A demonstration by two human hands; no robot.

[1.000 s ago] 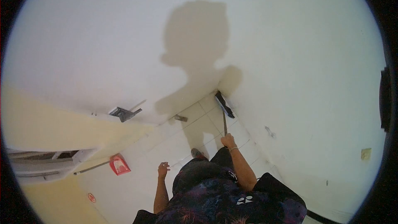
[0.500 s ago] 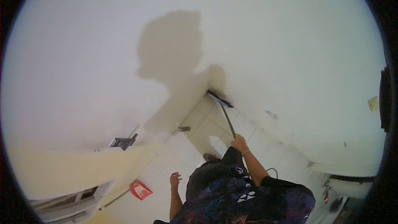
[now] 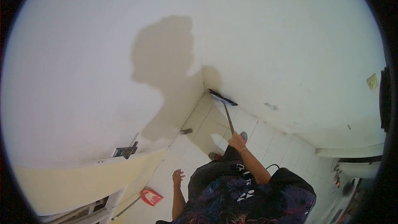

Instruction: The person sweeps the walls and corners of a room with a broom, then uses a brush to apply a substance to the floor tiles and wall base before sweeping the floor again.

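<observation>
My right hand (image 3: pixel 237 141) is closed round the upper part of a broom's handle. The broom (image 3: pixel 228 118) reaches forward to the floor, where its wide dark-and-pale head lies along the foot of the right wall, close to the room's corner. My left hand (image 3: pixel 178 176) hangs free at my side above the tiles, with fingers apart and slightly curled, holding nothing. To its left, a red dustpan (image 3: pixel 151 197) with a long handle rests on the floor.
A small dark block (image 3: pixel 186 131) lies on the tiles near the left wall. A black bracket-like object (image 3: pixel 125 151) sits by the yellowish ledge (image 3: pixel 83 174). One shoe (image 3: pixel 243 136) shows beside my right hand. A wall socket (image 3: pixel 372 81) is at far right.
The broom head has shifted slightly away from the corner along the right wall. A shoe has come into view beside my right hand. The camera view has turned slightly.
</observation>
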